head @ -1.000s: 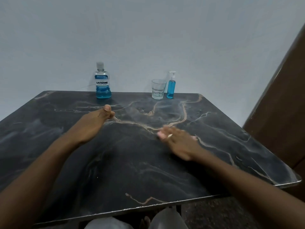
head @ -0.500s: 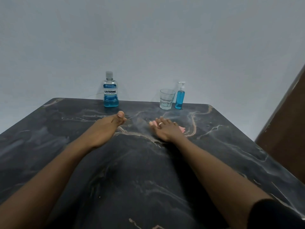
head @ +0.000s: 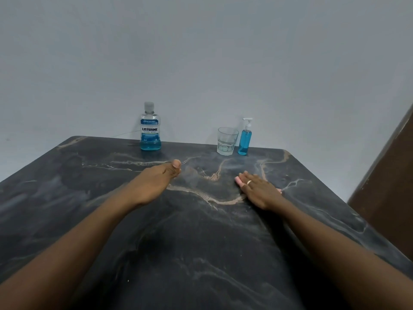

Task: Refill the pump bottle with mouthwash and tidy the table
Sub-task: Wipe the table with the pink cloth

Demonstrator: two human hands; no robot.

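A mouthwash bottle (head: 150,128) with a little blue liquid stands capped at the table's far edge. To its right stands a small pump bottle (head: 244,139), nearly full of blue liquid, beside a clear glass (head: 226,142). My right hand (head: 259,191) lies flat, pressing a pink cloth (head: 238,181) onto the dark marble table (head: 201,253); only the cloth's edges show. My left hand (head: 156,180) rests on the table in front of the mouthwash bottle, fingers curled, thumb forward, nothing in it.
A pale wall runs right behind the table's far edge. A brown door or panel (head: 391,186) stands at the right, close to the table's right corner.
My right hand has slid the pink cloth over the table, first away toward the glass, then back to the right. The left hand stayed put. My view has tilted up.
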